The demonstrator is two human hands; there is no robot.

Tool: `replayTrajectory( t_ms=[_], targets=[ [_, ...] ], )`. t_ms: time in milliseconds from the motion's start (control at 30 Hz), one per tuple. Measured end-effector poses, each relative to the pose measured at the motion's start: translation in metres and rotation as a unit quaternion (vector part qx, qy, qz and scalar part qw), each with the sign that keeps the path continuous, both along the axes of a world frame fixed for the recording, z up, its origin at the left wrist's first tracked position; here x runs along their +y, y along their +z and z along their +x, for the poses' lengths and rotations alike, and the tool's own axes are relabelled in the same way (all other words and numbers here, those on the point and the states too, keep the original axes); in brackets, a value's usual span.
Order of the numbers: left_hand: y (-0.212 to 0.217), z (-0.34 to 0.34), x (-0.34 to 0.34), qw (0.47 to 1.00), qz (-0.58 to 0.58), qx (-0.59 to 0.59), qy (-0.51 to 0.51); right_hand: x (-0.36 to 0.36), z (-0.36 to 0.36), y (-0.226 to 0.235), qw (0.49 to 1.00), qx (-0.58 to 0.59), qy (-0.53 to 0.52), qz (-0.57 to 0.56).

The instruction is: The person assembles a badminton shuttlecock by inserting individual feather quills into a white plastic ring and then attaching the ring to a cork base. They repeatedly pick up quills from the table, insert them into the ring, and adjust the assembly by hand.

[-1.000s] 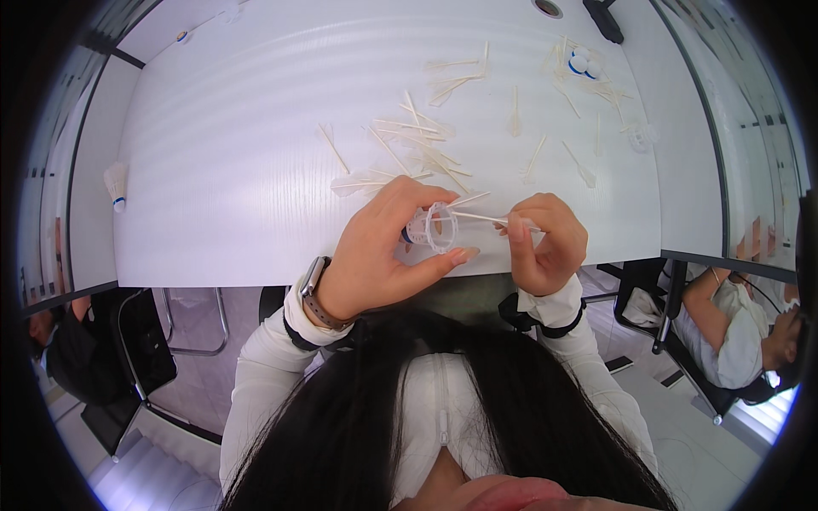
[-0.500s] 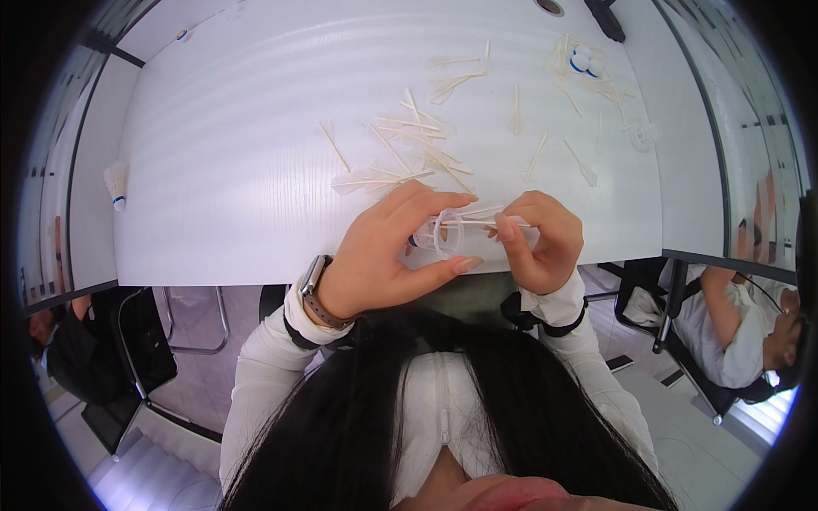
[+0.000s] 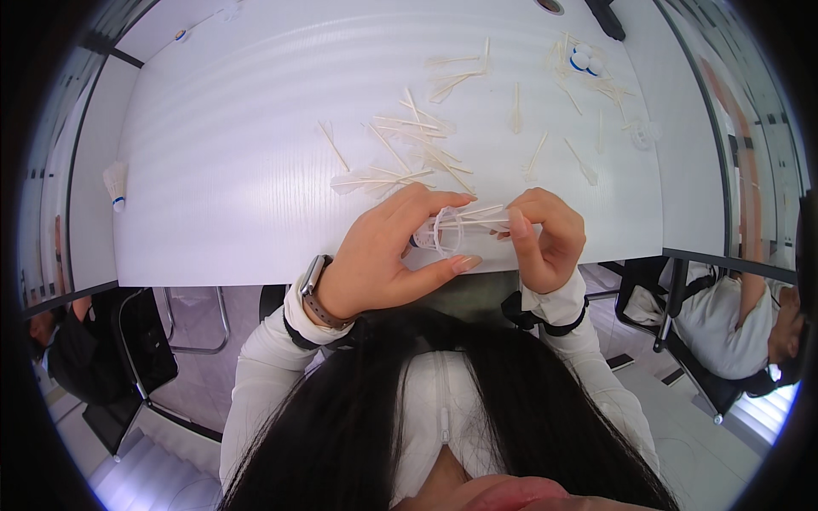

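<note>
My left hand [image 3: 371, 251] curls around a partly built shuttlecock near the table's front edge. Its clear plastic frame [image 3: 448, 249] has a round open rim, which faces right between my thumb and fingers. Several pale feathers [image 3: 477, 215] stick out of the rim with their thin shafts. At their vaned ends, my right hand [image 3: 552, 243] pinches a feather [image 3: 504, 222] between thumb and fingers. Most of the shuttlecock's head is hidden by my left hand.
Loose feathers [image 3: 413, 145] lie scattered beyond my hands. White-and-blue shuttlecock heads [image 3: 582, 61] and a clear plastic frame [image 3: 644, 134] are at the right. A feathered shuttlecock [image 3: 116, 183] lies at the left edge. A seated person [image 3: 724, 328] is to the right.
My right hand has shifted slightly to the right, with its thumb a little higher. The feathers at the rim have changed angle. My left hand stays almost still.
</note>
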State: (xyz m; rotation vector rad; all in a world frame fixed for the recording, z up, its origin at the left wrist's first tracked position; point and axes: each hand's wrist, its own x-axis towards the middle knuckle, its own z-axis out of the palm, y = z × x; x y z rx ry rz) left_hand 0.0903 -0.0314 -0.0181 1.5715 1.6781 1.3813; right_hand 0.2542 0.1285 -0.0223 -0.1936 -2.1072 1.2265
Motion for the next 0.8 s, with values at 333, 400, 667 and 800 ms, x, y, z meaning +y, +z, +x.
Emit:
replayTrajectory(
  t_ms=[333,400,667,800],
  targets=[
    [0.001,-0.0005,-0.0005,1.0,-0.001,-0.001,-0.008,-0.0017,-0.0022,0.0016,1.0,-0.003,0.008,0.019],
    [0.0006,-0.0002,-0.0001,1.0,0.0,-0.002,-0.01,-0.0018,-0.0021,0.0015,1.0,-0.001,0.009,0.021],
    [0.0003,-0.0014,-0.0011,1.0,0.002,-0.001,-0.012,-0.0014,-0.003,0.0019,0.999,-0.005,0.012,0.034],
    [0.0002,-0.0018,-0.0009,1.0,0.013,-0.005,-0.011,-0.0018,-0.0025,0.0021,0.999,-0.011,0.014,0.028]
  ],
)
